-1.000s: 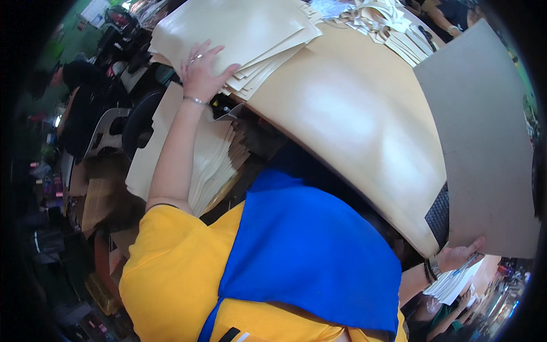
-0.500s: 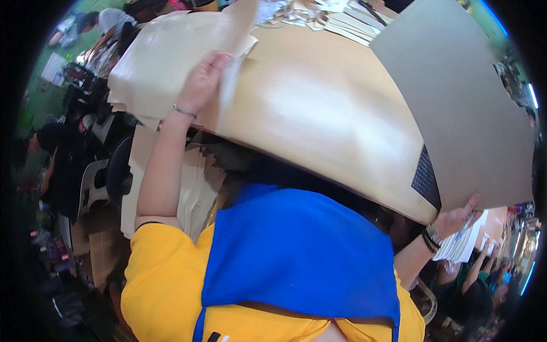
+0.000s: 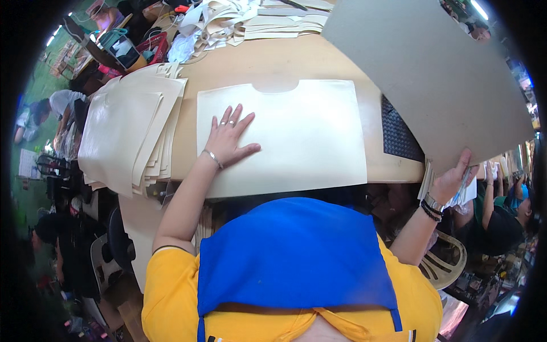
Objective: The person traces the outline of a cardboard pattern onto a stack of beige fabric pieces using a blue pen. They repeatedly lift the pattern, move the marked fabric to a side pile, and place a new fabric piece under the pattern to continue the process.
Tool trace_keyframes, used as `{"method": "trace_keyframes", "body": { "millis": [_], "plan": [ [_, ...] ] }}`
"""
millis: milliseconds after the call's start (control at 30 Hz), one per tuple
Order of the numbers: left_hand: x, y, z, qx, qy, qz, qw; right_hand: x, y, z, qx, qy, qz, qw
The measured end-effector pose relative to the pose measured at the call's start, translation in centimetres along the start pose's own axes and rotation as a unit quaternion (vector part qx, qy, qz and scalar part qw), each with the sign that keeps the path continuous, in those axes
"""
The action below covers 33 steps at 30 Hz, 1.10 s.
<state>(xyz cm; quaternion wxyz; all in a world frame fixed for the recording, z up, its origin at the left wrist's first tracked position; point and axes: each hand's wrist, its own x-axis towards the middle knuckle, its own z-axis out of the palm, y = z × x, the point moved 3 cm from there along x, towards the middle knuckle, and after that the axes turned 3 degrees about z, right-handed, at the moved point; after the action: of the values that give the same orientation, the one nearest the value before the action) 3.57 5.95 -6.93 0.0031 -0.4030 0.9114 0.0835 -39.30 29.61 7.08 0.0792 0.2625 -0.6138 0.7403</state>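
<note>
A cream sheet with a shallow notch in its far edge lies on the table in front of me. My left hand rests palm down on its left part, fingers spread. At the right, my right hand grips the near edge of a large stiff grey board. The board is held raised and tilted over the table's right side, with a curved cutout at its far edge. A thin pen-like thing also shows among the right fingers; its kind is unclear.
A stack of cream sheets stands at the table's left. Cut strips and scraps lie along the far side. Partly under the board sits a dark textured mat. A plastic chair and other people are off to the right.
My left hand has brought the cream sheet from the left stack to the table's middle and now lies flat on it. My right hand still holds the grey board, its position slightly shifted.
</note>
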Motion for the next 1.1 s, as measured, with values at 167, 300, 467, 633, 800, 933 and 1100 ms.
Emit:
{"method": "trace_keyframes", "body": {
  "millis": [167,300,467,633,800,933,1100],
  "plan": [
    [4.8,0.3,0.0,-0.020,0.017,0.027,0.999,-0.4,1.1,1.4,0.189,-0.055,0.075,0.978],
    [5.0,-2.8,0.4,-0.501,0.192,0.079,0.840,-1.8,2.2,2.0,0.168,-0.141,0.178,0.959],
    [0.5,-3.6,-2.7,-0.727,0.099,-0.127,0.667,-4.2,5.2,3.2,0.028,-0.272,0.276,0.921],
    [-3.4,-6.5,-0.4,-0.518,0.109,-0.259,0.808,-7.1,10.6,6.0,-0.223,-0.382,0.117,0.889],
    [-3.2,-7.7,1.3,-0.473,0.163,-0.257,0.827,-7.8,11.0,7.6,-0.317,-0.360,0.075,0.875],
    [-2.5,-8.0,1.0,-0.367,0.180,-0.262,0.874,-7.7,11.4,7.9,-0.323,-0.354,0.084,0.874],
    [-2.5,-8.0,1.0,-0.349,0.193,-0.260,0.879,-7.8,11.0,8.3,-0.377,-0.362,0.085,0.848]
  ]
}}
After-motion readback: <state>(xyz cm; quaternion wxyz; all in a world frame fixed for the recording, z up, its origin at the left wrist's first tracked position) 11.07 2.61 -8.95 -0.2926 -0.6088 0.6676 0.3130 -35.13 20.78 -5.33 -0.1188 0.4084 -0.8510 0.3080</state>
